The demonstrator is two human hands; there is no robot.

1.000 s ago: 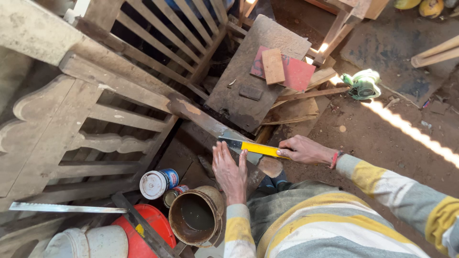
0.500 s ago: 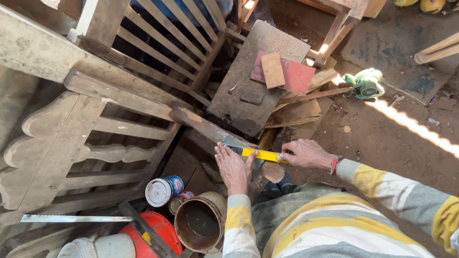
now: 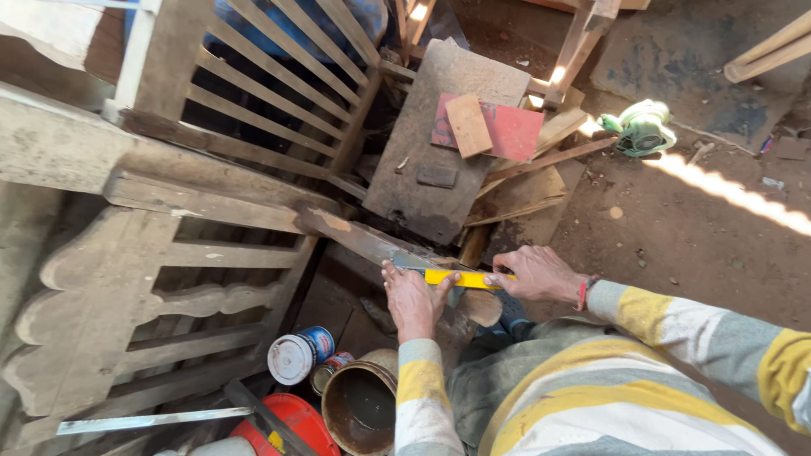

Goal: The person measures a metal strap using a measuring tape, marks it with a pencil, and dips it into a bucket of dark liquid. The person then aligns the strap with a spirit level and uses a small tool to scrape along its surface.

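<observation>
A yellow square ruler [image 3: 460, 278] lies across the end of a long wooden rail [image 3: 363, 240] that sticks out from a wooden frame. My left hand [image 3: 411, 300] presses flat on the rail and on the ruler's left end. My right hand [image 3: 538, 274] grips the ruler's right end, fingers curled over it. Both sleeves are striped yellow, grey and white.
A slatted wooden frame [image 3: 253, 93] and a carved headboard piece [image 3: 101, 304] fill the left. A board [image 3: 439, 143] carries a red sheet [image 3: 507, 131] and a small block [image 3: 467, 125]. A white tin [image 3: 297, 355], rusty bucket [image 3: 363, 405], red container [image 3: 291, 422], metal strip [image 3: 152, 420] and green power tool [image 3: 639, 127] lie around.
The view has drifted slightly, so the hands and ruler sit lower in the picture. Both hands keep their place on the ruler and rail.
</observation>
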